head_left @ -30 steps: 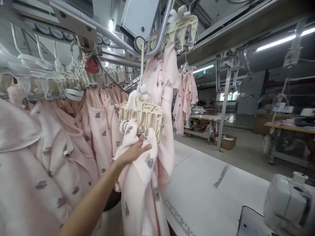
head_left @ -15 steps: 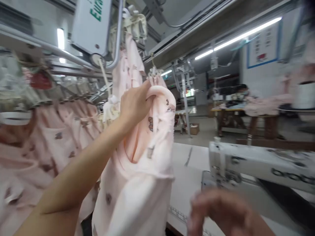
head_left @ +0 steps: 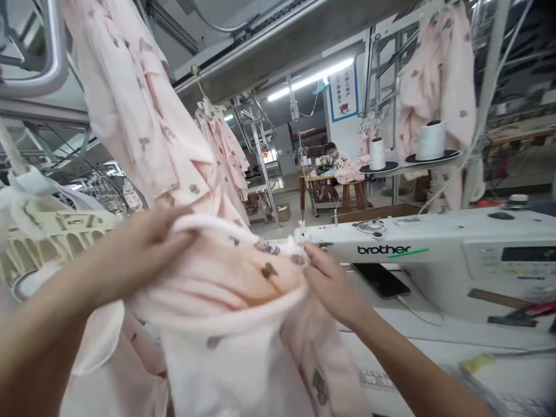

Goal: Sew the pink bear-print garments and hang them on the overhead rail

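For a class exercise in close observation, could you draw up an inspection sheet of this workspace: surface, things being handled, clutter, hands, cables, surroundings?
Surface: white table with ruler markings, bearing a Brother sewing machine.
Things handled: pale pink patterned garment, its opening spread between the hands.
Clutter: dark phone beside the machine; a yellow-ended item, kind unclear.
Hands: left hand, blurred, and right hand each grip the opening's edge.
Cables: white cable running from the phone.
Surroundings: hanging pink garments, thread cones, lit ceiling lamp; a person at another table farther back.
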A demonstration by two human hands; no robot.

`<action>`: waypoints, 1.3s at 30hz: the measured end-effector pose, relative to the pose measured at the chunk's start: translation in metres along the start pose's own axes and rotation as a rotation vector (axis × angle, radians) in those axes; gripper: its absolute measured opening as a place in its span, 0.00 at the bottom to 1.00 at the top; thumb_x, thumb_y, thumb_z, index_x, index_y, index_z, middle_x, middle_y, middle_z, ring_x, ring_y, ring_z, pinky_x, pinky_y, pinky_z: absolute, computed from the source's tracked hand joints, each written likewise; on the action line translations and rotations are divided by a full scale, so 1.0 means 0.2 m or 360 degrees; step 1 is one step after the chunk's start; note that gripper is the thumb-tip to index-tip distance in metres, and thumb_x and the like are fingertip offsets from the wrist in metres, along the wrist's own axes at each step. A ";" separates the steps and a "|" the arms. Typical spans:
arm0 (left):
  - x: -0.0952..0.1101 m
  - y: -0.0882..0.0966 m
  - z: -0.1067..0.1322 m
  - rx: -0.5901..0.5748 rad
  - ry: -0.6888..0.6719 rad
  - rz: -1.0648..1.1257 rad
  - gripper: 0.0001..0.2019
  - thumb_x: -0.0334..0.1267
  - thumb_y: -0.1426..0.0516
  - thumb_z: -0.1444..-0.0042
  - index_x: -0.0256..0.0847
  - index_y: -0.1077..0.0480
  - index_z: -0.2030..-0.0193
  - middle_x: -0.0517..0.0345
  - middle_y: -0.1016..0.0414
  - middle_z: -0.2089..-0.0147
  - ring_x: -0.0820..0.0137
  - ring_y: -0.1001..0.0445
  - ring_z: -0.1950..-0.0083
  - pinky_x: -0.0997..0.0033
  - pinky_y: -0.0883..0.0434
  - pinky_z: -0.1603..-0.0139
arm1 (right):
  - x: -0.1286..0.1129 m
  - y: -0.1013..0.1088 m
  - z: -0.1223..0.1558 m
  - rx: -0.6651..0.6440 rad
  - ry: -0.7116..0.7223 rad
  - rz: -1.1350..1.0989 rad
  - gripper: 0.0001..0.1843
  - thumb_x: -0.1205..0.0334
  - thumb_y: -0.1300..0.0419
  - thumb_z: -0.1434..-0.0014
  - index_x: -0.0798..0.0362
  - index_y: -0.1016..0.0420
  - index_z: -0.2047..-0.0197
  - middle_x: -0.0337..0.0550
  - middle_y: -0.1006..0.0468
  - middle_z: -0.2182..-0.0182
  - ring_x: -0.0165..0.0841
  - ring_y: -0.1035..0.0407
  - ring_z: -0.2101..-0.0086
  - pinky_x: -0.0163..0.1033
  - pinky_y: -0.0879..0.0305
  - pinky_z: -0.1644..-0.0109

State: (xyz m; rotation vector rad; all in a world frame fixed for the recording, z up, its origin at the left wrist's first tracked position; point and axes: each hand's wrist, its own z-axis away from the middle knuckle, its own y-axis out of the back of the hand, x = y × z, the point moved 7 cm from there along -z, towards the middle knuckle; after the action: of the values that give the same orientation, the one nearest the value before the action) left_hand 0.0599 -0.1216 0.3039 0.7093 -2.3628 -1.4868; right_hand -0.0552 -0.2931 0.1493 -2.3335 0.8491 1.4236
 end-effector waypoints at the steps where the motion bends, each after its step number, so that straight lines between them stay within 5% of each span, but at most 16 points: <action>1: -0.07 -0.16 0.06 -0.0235 0.0023 0.0146 0.19 0.48 0.50 0.46 0.42 0.32 0.52 0.61 0.25 0.64 0.62 0.26 0.62 0.67 0.29 0.61 | 0.06 -0.05 0.05 -0.0226 -0.0200 -0.0387 0.14 0.70 0.52 0.60 0.51 0.37 0.66 0.37 0.33 0.71 0.35 0.36 0.68 0.34 0.42 0.67; 3: -0.16 -0.48 0.19 -0.0590 0.0148 0.0284 0.24 0.51 0.48 0.47 0.45 0.37 0.45 0.56 0.24 0.61 0.58 0.26 0.60 0.65 0.30 0.62 | 0.20 -0.16 0.19 -0.0575 -0.0650 -0.0992 0.19 0.71 0.50 0.62 0.52 0.36 0.62 0.37 0.31 0.69 0.33 0.34 0.68 0.31 0.41 0.69; 5: -0.09 -0.75 0.28 -0.0658 0.0053 0.0598 0.31 0.49 0.44 0.50 0.47 0.44 0.39 0.52 0.32 0.45 0.57 0.33 0.47 0.64 0.33 0.52 | 0.34 -0.22 0.30 -0.0640 -0.0934 -0.1172 0.20 0.70 0.45 0.58 0.52 0.36 0.58 0.39 0.30 0.67 0.34 0.33 0.67 0.33 0.38 0.66; 7: 0.07 -0.98 0.34 -0.0732 -0.0025 0.1016 0.28 0.48 0.46 0.47 0.47 0.45 0.39 0.51 0.35 0.42 0.60 0.36 0.44 0.66 0.36 0.49 | 0.45 -0.22 0.35 -0.0568 -0.0910 -0.1077 0.19 0.64 0.42 0.51 0.52 0.37 0.54 0.41 0.29 0.64 0.35 0.32 0.64 0.37 0.37 0.59; 10: 0.29 -1.17 0.33 -0.0787 0.0010 0.1532 0.17 0.47 0.53 0.41 0.40 0.33 0.52 0.54 0.27 0.60 0.68 0.30 0.62 0.73 0.34 0.64 | 0.53 -0.12 0.34 -0.0285 -0.0622 -0.0426 0.19 0.59 0.41 0.48 0.51 0.37 0.53 0.44 0.31 0.60 0.39 0.35 0.59 0.44 0.39 0.52; 12: 0.35 -1.20 0.30 -0.0726 0.0074 0.1591 0.14 0.45 0.53 0.41 0.40 0.31 0.59 0.59 0.28 0.68 0.72 0.33 0.69 0.76 0.38 0.69 | 0.52 0.02 0.34 0.0111 -0.0398 0.0290 0.17 0.60 0.43 0.49 0.52 0.35 0.55 0.47 0.33 0.58 0.44 0.39 0.56 0.48 0.42 0.52; 14: 0.36 -1.19 0.26 -0.0646 0.0034 0.1455 0.09 0.41 0.49 0.43 0.41 0.29 0.64 0.61 0.29 0.70 0.72 0.34 0.69 0.76 0.39 0.68 | 0.48 0.08 0.37 0.0289 -0.0226 0.0678 0.12 0.60 0.46 0.47 0.53 0.32 0.59 0.49 0.33 0.60 0.45 0.39 0.57 0.49 0.43 0.53; 16: 0.37 -1.19 0.25 -0.0623 -0.0054 0.1362 0.06 0.39 0.45 0.46 0.42 0.28 0.68 0.62 0.29 0.70 0.72 0.33 0.68 0.76 0.39 0.67 | 0.52 0.03 0.40 0.0010 -0.0297 0.0391 0.11 0.56 0.49 0.42 0.54 0.31 0.63 0.47 0.31 0.65 0.41 0.37 0.62 0.44 0.40 0.59; 18: 0.38 -1.20 0.25 -0.0646 -0.0122 0.1428 0.06 0.39 0.45 0.46 0.44 0.26 0.66 0.60 0.28 0.65 0.71 0.31 0.64 0.76 0.38 0.64 | 0.59 -0.07 0.46 -0.0401 -0.0580 -0.0285 0.19 0.47 0.49 0.41 0.56 0.31 0.64 0.44 0.30 0.71 0.36 0.36 0.70 0.37 0.40 0.67; 21: 0.41 -1.25 0.27 -0.0737 -0.0099 0.1696 0.10 0.40 0.47 0.44 0.45 0.26 0.59 0.58 0.26 0.59 0.69 0.30 0.58 0.75 0.36 0.57 | 0.66 -0.10 0.51 -0.0525 -0.0852 -0.0756 0.26 0.39 0.46 0.44 0.59 0.32 0.66 0.41 0.32 0.76 0.29 0.40 0.77 0.31 0.47 0.75; 26: 0.48 -1.32 0.31 -0.0898 0.0009 0.2038 0.11 0.39 0.49 0.42 0.43 0.27 0.58 0.58 0.25 0.60 0.68 0.29 0.58 0.74 0.34 0.57 | 0.57 0.10 0.41 -0.0066 -0.0526 0.0072 0.12 0.54 0.45 0.39 0.52 0.30 0.58 0.40 0.30 0.64 0.32 0.36 0.65 0.34 0.41 0.62; 29: 0.49 -1.31 0.30 -0.0721 -0.0003 0.1959 0.08 0.36 0.48 0.43 0.43 0.29 0.60 0.58 0.27 0.58 0.69 0.31 0.55 0.73 0.36 0.55 | 0.48 0.09 0.36 -0.0166 -0.0388 0.0233 0.10 0.62 0.47 0.37 0.46 0.31 0.53 0.38 0.31 0.60 0.31 0.36 0.60 0.34 0.41 0.56; 33: 0.45 -1.35 0.31 -0.0599 0.0311 0.1862 0.07 0.32 0.45 0.48 0.44 0.37 0.61 0.62 0.28 0.61 0.71 0.30 0.57 0.74 0.36 0.56 | 0.43 0.08 0.35 -0.0198 -0.0391 0.0396 0.03 0.65 0.42 0.41 0.48 0.28 0.64 0.34 0.29 0.70 0.29 0.35 0.67 0.31 0.42 0.65; 35: 0.45 -1.36 0.32 -0.0657 0.0350 0.1858 0.11 0.31 0.46 0.49 0.45 0.39 0.59 0.64 0.28 0.63 0.72 0.30 0.58 0.73 0.36 0.57 | 0.42 0.08 0.36 -0.0276 -0.0418 0.0511 0.03 0.66 0.42 0.41 0.50 0.30 0.67 0.33 0.28 0.72 0.28 0.35 0.70 0.30 0.43 0.68; 39: 0.54 -1.32 0.35 -0.0903 0.0079 0.1846 0.18 0.28 0.49 0.48 0.48 0.42 0.51 0.66 0.27 0.63 0.72 0.29 0.60 0.73 0.37 0.57 | 0.46 0.09 0.34 -0.0504 -0.0582 0.0476 0.07 0.64 0.47 0.39 0.52 0.33 0.69 0.33 0.29 0.78 0.28 0.36 0.76 0.31 0.44 0.73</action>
State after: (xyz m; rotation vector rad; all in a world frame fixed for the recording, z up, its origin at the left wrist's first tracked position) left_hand 0.0065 -0.2192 0.0334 -0.6565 -1.5804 -1.3456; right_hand -0.0832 -0.3035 0.0380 -2.1040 0.9472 2.1678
